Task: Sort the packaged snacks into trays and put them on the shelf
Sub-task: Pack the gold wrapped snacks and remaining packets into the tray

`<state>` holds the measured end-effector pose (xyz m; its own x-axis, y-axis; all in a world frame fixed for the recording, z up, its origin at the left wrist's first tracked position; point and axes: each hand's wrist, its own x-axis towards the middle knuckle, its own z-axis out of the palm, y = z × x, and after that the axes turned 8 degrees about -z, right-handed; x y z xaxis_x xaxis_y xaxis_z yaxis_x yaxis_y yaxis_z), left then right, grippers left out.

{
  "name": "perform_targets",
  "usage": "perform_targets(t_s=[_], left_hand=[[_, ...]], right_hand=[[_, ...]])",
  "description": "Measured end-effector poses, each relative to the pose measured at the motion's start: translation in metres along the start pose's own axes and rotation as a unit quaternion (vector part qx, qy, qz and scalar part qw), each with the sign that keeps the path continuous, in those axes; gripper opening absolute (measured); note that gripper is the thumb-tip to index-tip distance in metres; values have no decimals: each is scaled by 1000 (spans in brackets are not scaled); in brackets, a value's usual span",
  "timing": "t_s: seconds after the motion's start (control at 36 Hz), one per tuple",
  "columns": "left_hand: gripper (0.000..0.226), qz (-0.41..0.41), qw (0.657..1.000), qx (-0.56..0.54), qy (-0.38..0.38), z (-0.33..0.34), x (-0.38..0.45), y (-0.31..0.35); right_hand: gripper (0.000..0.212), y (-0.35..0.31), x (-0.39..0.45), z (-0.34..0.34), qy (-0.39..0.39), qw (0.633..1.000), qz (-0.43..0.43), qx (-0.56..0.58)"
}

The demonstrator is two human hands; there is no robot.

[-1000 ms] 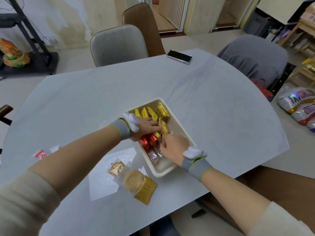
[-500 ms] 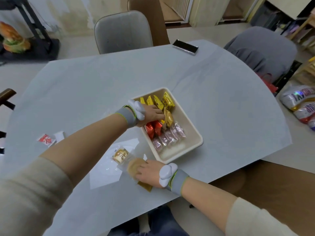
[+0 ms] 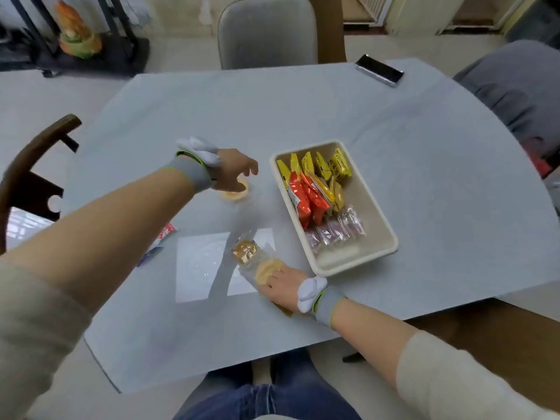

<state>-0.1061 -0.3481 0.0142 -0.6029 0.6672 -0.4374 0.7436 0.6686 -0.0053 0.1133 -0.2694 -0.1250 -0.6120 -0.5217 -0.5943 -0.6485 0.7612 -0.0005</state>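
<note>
**Mid-sort: both hands going for loose cookie packs**

Tabletop (image 3: 424, 165): matte pale grey, rounded edge. Tray (image 3: 380, 225): beige rectangular tub, smooth walls, sits right of centre. Inside it, glossy yellow packs (image 3: 321, 165) at the far end, red foil packs (image 3: 304, 201) in the middle, clear packs (image 3: 336, 231) nearer; near end looks free.

Left hand (image 3: 233, 171): fingers loosely curled over a round cookie in clear wrap (image 3: 235, 194), left of the tray; can't tell if it grips yet. Right hand (image 3: 283, 286): fingers flat on a clear-wrapped round cookie (image 3: 266, 268) at the near edge, not curled round it. Another small gold-brown pack (image 3: 245, 250) lies touching that one.

Next, likely: close on each crinkly wrapper, lift, drop into the tray's near end. Film is slippery, so pinch the edges.
</note>
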Motion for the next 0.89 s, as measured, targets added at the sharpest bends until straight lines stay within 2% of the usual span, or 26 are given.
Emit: perform_targets(t_s=[0.06, 0.11, 0.17, 0.25, 0.33, 0.39, 0.47, 0.53, 0.58, 0.64, 0.69, 0.78, 0.89], left_hand=[[39, -32, 999, -18, -17, 11, -10, -22], [35, -58, 997, -34, -29, 24, -17, -34], [34, -90, 994, -59, -33, 36, -25, -49], [34, -132, 986, -98, -39, 54, -33, -67], [34, -160, 978, -130, -34, 69, -39, -80], [35, -168, 973, -158, -22, 79, -39, -86], [40, -167, 968, -186, -3, 90, -30, -88], [42, -165, 965, -202, 10, 95, -19, -85], [45, -160, 962, -222, 17, 96, -5, -82], [49, -152, 960, -232, 25, 96, 10, -76], [51, -144, 962, -231, 33, 99, 24, -67], [47, -128, 970, -206, 29, 111, 48, -56], [42, -163, 963, -210, 33, 129, 71, -48]], right_hand=[[34, 0, 6, 1, -26, 1000, -2, 15], [32, 3, 4, -6, -26, 996, 12, 88], [23, 8, 6, -24, -13, 993, 17, 119], [27, 15, 5, -54, 13, 981, 56, 187], [36, 20, 4, -85, 87, 934, 131, 322], [36, 25, 10, -97, 115, 902, 188, 370], [18, 35, 24, -101, 163, 869, 285, 369], [3, 44, 29, -95, 168, 857, 327, 362], [10, 50, 32, -89, 166, 848, 345, 365], [23, 50, 30, -85, 172, 850, 352, 351], [36, 44, 26, -82, 163, 871, 348, 306], [41, 33, 26, -75, 108, 897, 310, 296], [54, 22, 29, -70, 35, 928, 266, 259]])
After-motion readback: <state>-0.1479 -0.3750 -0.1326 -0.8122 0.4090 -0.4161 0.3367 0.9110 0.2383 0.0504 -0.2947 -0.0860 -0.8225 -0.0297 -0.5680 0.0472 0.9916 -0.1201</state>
